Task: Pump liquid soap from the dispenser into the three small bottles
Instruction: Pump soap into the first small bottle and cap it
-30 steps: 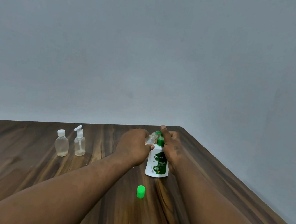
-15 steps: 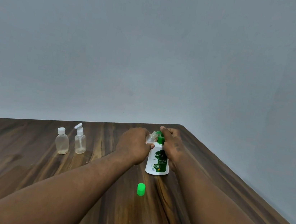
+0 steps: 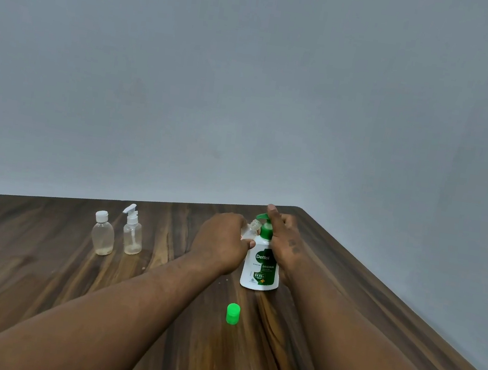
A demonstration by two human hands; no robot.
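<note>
On the left of the bench [image 3: 39, 266] stand a bottle with a white cap [image 3: 103, 233] and, just beside it, a bottle with a spray top [image 3: 132, 232]. The left hand [image 3: 222, 244] grasps an open small bottle [image 3: 251, 229], tilted with its mouth at the spout of the soap dispenser [image 3: 261, 264]. A green cap [image 3: 233, 313] stands nearer. The right hand [image 3: 283, 239] curls round the dispenser's neck, with its forefinger over the pump.

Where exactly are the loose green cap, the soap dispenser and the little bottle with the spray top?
green cap [image 3: 233, 313], head view, on its side wall.
soap dispenser [image 3: 262, 267], head view, on its printed label.
spray-top bottle [image 3: 132, 238], head view, on its clear body.
</note>
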